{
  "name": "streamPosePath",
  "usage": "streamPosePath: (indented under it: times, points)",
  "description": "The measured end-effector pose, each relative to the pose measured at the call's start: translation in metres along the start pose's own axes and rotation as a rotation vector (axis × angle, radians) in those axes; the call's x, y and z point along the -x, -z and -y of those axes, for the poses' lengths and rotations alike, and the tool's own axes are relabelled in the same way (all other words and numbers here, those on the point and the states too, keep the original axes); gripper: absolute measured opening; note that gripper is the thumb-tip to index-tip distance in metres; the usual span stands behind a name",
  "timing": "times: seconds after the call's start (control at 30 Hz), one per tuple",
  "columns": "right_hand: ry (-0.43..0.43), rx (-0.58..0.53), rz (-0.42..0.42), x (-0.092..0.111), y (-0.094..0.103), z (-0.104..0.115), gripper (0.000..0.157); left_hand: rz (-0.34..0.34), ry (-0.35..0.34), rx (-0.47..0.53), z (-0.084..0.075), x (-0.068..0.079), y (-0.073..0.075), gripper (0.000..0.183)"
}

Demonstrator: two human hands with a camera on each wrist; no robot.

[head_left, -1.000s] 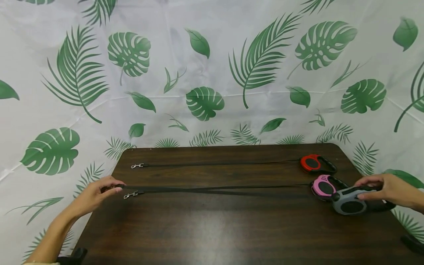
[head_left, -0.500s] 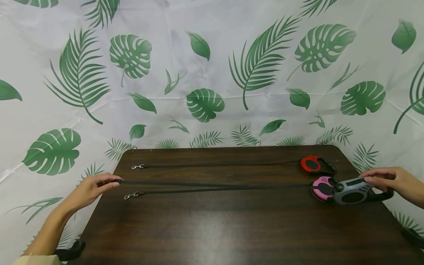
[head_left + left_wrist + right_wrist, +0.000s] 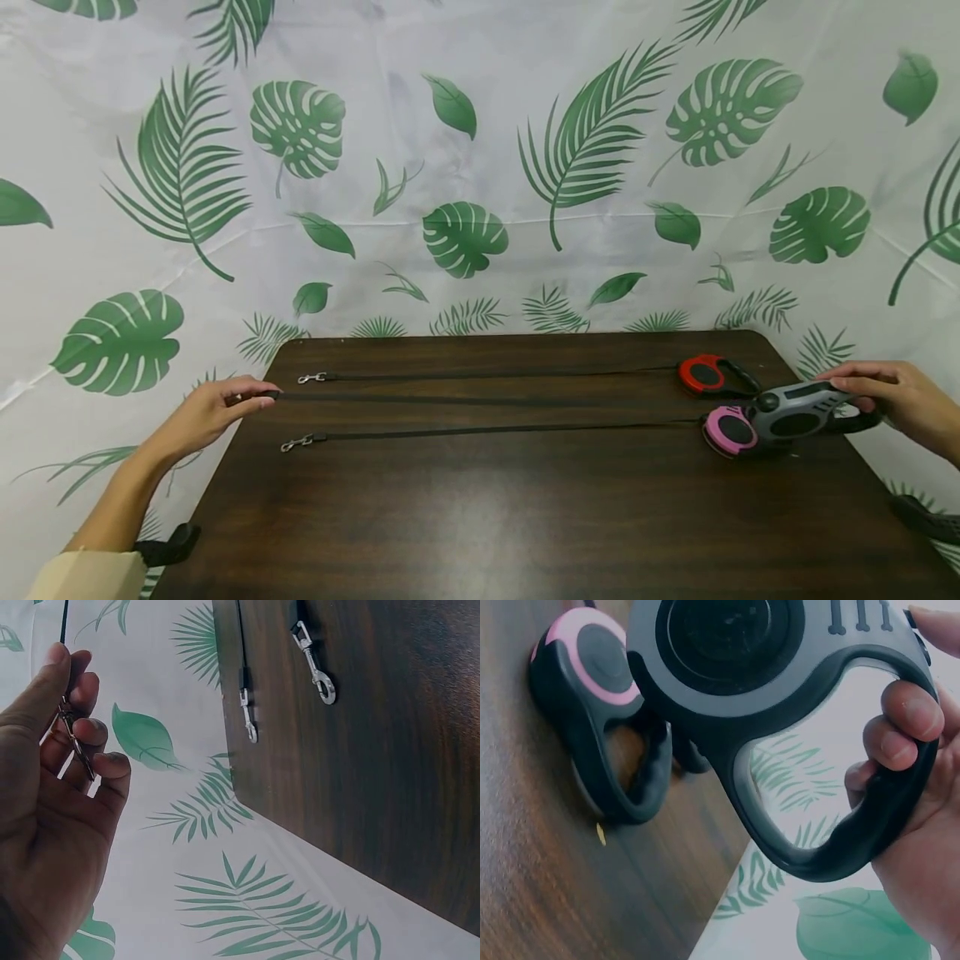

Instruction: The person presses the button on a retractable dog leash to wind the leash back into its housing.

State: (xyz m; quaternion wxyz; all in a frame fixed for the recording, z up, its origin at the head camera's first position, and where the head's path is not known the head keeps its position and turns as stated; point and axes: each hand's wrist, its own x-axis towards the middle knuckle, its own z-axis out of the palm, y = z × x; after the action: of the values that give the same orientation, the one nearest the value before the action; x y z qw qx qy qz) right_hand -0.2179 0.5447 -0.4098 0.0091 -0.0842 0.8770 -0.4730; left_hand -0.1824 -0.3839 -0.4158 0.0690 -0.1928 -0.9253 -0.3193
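In the head view my right hand (image 3: 900,398) grips the handle of a grey and black retractable dog leash (image 3: 793,414). Its fingers curl through the handle loop (image 3: 810,862) in the right wrist view. At the left, my left hand (image 3: 213,417) pinches the end of this leash's black strap (image 3: 465,402), and the metal clip (image 3: 76,742) hangs against its curled fingers in the left wrist view. The strap stretches taut across the table. A pink retractable leash (image 3: 726,431) lies partly hidden behind the grey one. Farther back rests a red retractable leash (image 3: 703,375).
Both lying leashes have straps drawn out leftward over the dark wooden table (image 3: 465,517), ending in silver clips, one at the back (image 3: 311,377) and one nearer (image 3: 296,443). A white cloth with green leaves (image 3: 465,150) hangs behind and beside the table.
Both hands have moved toward the table's far side with the grey leash. Its strap, which crossed over the pink leash's strap, now runs between the red and pink leashes' straps.
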Motion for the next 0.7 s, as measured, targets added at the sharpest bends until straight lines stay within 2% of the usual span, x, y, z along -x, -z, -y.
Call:
streamPosePath:
  times: [0.1,0.23,0.7]
  points:
    - [0.024,-0.026,-0.028,-0.0025,-0.0001,0.0013,0.035,0.000,0.016,0.006,-0.0010,-0.0040,0.0011,0.021]
    - [0.045,0.002,-0.040,-0.0046,-0.0019,0.0023,0.032,-0.002,0.026,0.018,-0.0008,-0.0056,0.0016,0.021]
    - [0.089,0.015,-0.102,-0.0066,-0.0031,0.0068,0.033,-0.027,-0.001,0.002,0.0021,-0.0063,0.0021,0.022]
